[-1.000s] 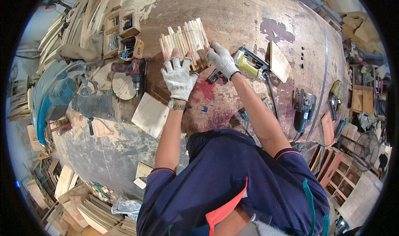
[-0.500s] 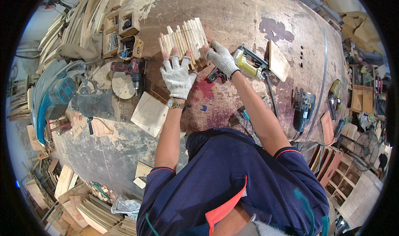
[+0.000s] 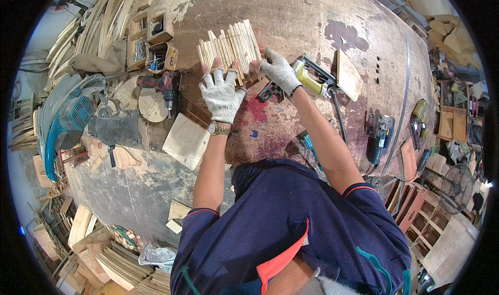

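Observation:
A bundle of thin pale wooden strips lies side by side on the worn table, its ends uneven at the far side. My left hand, in a light fingerless-tip glove, has its fingers spread with the tips against the near ends of the strips. My right hand, gloved the same way, is at the bundle's right side, thumb and fingers apart, its tips by the right edge. Just right of that hand lies a yellow-green nail gun with a hose. Part of a dark tool shows below the right hand.
Left of my hands are a red and black drill, small wooden boxes of hardware and a blue miter saw. A square board lies by my left forearm. On the right are a wooden block and a black power tool.
My right hand has shifted slightly to the right, and the strips have moved a little away from me. My left hand stays nearly in place against the near ends.

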Available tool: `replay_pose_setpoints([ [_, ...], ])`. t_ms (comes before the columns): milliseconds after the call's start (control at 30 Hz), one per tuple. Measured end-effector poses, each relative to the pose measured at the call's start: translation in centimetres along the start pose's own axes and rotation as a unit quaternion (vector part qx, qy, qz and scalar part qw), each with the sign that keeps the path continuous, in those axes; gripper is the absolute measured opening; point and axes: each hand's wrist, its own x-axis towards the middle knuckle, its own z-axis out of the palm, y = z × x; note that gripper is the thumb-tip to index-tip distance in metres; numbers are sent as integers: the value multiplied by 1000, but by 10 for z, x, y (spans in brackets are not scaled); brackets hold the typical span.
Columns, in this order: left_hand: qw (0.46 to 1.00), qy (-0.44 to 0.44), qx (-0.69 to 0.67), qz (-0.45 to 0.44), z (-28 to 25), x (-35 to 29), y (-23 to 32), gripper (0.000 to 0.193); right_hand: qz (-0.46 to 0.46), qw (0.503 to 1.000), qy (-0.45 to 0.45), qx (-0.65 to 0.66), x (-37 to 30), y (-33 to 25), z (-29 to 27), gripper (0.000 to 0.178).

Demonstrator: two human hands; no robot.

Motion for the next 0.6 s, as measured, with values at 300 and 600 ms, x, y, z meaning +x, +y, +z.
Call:
replay_pose_setpoints([
  [300, 1000, 13, -6, 2, 3, -1, -1, 109, 8, 1000, -17, 19, -4, -10, -3, 65],
  [600, 1000, 11, -15, 3, 2, 0, -1, 104, 7, 999, -15, 28, -2, -5, -2, 65],
])
